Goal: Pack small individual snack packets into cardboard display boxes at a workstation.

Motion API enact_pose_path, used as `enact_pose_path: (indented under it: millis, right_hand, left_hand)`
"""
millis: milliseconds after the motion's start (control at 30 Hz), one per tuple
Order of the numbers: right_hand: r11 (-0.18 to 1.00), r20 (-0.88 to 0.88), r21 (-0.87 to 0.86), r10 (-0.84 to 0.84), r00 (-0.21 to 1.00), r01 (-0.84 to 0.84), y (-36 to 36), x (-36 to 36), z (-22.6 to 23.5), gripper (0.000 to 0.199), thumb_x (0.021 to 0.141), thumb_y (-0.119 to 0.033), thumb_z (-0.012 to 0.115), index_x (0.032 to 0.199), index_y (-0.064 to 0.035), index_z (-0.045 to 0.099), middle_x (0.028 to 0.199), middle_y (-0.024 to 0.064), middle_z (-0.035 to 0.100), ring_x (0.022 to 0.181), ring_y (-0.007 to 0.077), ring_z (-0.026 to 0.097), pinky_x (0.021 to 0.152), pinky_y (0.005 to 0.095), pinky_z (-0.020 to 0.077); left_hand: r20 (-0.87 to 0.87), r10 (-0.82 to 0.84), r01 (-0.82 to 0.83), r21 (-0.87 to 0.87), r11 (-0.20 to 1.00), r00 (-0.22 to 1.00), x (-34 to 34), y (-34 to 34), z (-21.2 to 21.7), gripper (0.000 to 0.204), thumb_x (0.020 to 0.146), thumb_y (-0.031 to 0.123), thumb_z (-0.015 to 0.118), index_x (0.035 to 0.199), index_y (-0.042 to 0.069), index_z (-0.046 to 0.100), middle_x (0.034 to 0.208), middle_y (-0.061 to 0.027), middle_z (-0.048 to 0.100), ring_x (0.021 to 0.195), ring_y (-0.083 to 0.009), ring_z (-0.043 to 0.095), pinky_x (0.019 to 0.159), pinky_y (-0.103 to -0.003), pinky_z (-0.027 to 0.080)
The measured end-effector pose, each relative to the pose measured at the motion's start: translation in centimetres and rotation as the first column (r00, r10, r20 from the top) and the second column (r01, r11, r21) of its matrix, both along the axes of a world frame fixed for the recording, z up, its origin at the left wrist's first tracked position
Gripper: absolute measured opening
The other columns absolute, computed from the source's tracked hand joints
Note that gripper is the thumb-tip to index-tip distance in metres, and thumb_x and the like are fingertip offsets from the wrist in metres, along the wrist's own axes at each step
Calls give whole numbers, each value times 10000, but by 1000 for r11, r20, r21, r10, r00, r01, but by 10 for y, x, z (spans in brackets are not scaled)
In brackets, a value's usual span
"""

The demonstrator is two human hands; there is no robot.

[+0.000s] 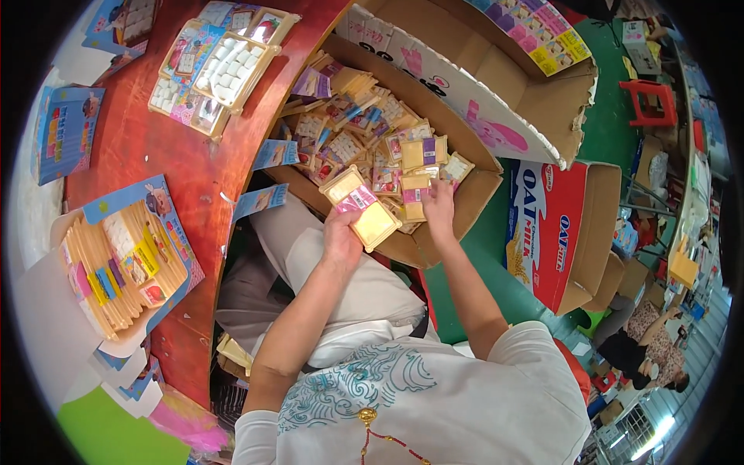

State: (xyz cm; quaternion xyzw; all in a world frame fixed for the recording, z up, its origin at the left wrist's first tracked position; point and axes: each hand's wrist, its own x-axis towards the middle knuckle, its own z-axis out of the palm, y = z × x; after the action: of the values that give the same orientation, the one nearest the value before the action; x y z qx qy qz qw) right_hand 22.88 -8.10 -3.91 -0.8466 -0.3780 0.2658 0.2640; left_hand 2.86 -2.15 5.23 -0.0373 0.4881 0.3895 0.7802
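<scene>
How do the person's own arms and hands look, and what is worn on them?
Both forearms are bare, with no gloves, and no watch or rings that I can see on the left hand or the right hand. Short white sleeves end at the upper arms; the shirt has a teal swirl print.

A reddish wooden desk fills the left of the frame. On it lie blue printed cards at upper left, trays of small white pieces at top, and a stack of yellow packets at lower left.

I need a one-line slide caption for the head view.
Left hand holds yellow flat packets; right hand reaches into the open brown cardboard box of similar packets.
</scene>
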Motion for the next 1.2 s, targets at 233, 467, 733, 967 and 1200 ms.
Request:
enact_pose_path:
  millis: [233, 467, 733, 967, 1200]
  right_hand:
    - [839, 189, -464, -221, 957, 286, -4, -19, -71, 301, 743, -258, 626, 1014, -127, 619, 1131, 136, 596, 1061, 369, 554, 869, 581, 412]
    - [898, -229, -439, -152, 962, 37, -38, -4, -114, 211, 716, -168, 674, 886, -63, 609, 908, 78, 634, 849, 224, 613, 750, 376, 488]
    - [952, -334, -188, 170, 927, -243, -11, -29, -112, 320, 710, -93, 682, 1018, -20, 630, 825, 95, 645, 777, 225, 630, 722, 327, 506]
    - [903, -69, 107, 424, 903, -416, -3, -32, -52, 242, 784, -102, 672, 1015, -41, 640, 854, 140, 628, 762, 244, 636, 702, 338, 504]
    - [729, -54, 625, 397, 916, -279, 37, -32, 139, 230, 740, -17, 646, 967, -27, 615, 893, 104, 588, 774, 239, 594, 678, 313, 484]
  left_hand:
    - [-22, -25, 26, 45, 999, 999, -12, -5, 9, 433, 805, -68, 463, 1233, -1, 472, 1148, -111, 586, 1063, -235, 582, 956, -365, 465]
    - [-10, 5, -4, 93, 996, 1000, -29, -9, 31, 439, 810, -58, 508, 1241, 6, 457, 1145, -99, 582, 1065, -221, 578, 964, -356, 458]
    - [-12, 2, -1, 132, 991, 1000, -54, -22, 49, 426, 823, -37, 530, 1239, 24, 457, 1152, -90, 578, 1066, -210, 576, 960, -355, 457]
    - [-82, -18, 30, 157, 987, 997, -67, -30, 70, 428, 839, -34, 517, 1248, 60, 435, 1173, -89, 561, 1061, -210, 581, 940, -363, 478]
    - [-3, -181, 177, 209, 962, 984, -69, -33, 87, 407, 903, 29, 480, 1297, 62, 384, 1216, -111, 538, 1080, -235, 582, 926, -399, 500]
